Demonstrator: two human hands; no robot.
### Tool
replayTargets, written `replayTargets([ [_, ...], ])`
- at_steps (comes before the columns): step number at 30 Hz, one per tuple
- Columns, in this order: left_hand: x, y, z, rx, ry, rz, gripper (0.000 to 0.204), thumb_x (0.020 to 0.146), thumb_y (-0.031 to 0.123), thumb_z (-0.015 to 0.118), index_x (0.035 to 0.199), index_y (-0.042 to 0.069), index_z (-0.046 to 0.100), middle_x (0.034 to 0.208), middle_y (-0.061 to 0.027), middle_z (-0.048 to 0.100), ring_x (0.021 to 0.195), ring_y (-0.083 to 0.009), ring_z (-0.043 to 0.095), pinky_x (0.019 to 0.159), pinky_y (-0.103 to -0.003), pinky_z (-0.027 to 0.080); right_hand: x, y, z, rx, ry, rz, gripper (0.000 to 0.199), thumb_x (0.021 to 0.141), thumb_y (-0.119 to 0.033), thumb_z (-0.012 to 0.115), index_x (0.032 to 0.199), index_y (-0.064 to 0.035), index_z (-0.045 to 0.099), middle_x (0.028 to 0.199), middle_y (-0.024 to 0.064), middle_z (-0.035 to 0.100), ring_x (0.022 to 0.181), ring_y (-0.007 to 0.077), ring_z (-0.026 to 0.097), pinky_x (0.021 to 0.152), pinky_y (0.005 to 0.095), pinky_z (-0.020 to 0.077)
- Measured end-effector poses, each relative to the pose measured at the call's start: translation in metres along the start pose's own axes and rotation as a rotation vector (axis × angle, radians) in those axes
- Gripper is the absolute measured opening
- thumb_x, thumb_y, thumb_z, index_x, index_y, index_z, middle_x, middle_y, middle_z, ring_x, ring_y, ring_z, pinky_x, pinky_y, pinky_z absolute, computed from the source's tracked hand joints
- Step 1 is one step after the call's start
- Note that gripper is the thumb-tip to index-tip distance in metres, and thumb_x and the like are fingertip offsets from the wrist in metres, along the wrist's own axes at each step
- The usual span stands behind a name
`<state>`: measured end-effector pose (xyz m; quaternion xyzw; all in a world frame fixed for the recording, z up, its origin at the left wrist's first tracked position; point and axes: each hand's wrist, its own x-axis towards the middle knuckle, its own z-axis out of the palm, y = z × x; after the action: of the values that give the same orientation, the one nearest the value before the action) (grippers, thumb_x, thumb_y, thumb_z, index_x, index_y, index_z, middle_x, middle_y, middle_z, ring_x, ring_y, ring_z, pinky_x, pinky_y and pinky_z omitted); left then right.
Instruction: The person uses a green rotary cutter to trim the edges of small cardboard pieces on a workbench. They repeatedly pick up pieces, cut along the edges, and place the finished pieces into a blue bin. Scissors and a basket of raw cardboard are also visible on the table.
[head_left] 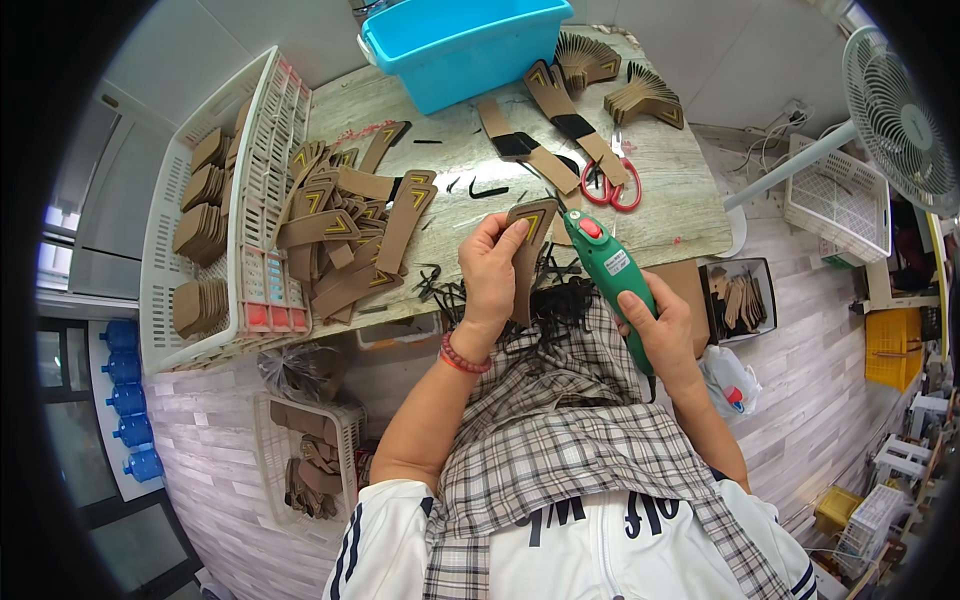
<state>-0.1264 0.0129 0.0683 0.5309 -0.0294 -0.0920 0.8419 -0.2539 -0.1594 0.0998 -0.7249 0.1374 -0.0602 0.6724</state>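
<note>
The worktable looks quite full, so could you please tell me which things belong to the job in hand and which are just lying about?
In use:
left hand holding a brown strap piece
right hand holding a green hot tool
pile of brown strap pieces

Lying about:
red scissors
blue tub
white basket
fan

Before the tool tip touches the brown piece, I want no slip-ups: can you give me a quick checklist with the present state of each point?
1. Left hand grips the brown strap piece firmly: ok.
2. Right hand wrapped around the green handheld tool: ok.
3. Tool tip aimed at the piece's edge: ok, it sits right beside it.
4. Left fingers clear of the tip: cannot tell.
5. Tool switched on: cannot tell.
6. Red scissors out of the way on the table: ok.
</note>
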Motion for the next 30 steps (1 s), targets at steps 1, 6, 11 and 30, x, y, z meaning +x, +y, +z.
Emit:
replayTargets([
  [1, 0.001, 0.001, -0.001, 0.026, -0.005, 0.006, 0.012, 0.093, 0.008, 0.058, 0.097, -0.002, 0.064, 0.087, -0.0011, 0.065, 0.072, -0.0039, 0.056, 0.065, -0.018, 0.046, 0.0, 0.0, 0.0, 0.008, -0.002, 0.0, 0.037, 0.09, -0.025, 0.067, 0.114, 0.0018, 0.061, 0.075, 0.0007, 0.06, 0.06, 0.0054, 0.052, 0.054, 0.021, 0.0444],
  [6, 0.007, 0.01, -0.009, 0.131, -0.059, 0.036, 0.012, 0.093, 0.009, 0.06, 0.095, -0.002, 0.065, 0.082, 0.0015, 0.063, 0.069, -0.0022, 0.052, 0.061, -0.017, 0.042, 0.0, -0.002, -0.006, -0.049, -0.045, 0.012, 0.036, 0.092, -0.023, 0.064, 0.117, 0.0026, 0.058, 0.077, 0.0021, 0.06, 0.062, 0.0065, 0.054, 0.057, 0.0206, 0.0448],
  [11, 0.015, 0.02, -0.022, 0.282, -0.159, 0.038, 0.011, 0.091, 0.008, 0.062, 0.095, -0.002, 0.065, 0.086, 0.0, 0.065, 0.073, -0.0029, 0.056, 0.066, -0.017, 0.045, 0.0, 0.001, -0.012, -0.037, -0.064, -0.01, 0.038, 0.089, -0.022, 0.067, 0.117, 0.0014, 0.059, 0.075, 0.0014, 0.06, 0.061, 0.0058, 0.053, 0.056, 0.0216, 0.0448],
  [30, 0.041, 0.058, -0.031, 0.676, -0.447, -0.034, 0.01, 0.085, 0.007, 0.067, 0.089, -0.002, 0.067, 0.077, 0.0029, 0.062, 0.07, -0.003, 0.052, 0.063, -0.019, 0.042, 0.004, -0.005, -0.032, -0.132, -0.195, 0.031, 0.038, 0.087, -0.023, 0.069, 0.117, -0.0004, 0.061, 0.082, 0.0014, 0.061, 0.069, 0.0059, 0.054, 0.06, 0.0225, 0.0455],
])
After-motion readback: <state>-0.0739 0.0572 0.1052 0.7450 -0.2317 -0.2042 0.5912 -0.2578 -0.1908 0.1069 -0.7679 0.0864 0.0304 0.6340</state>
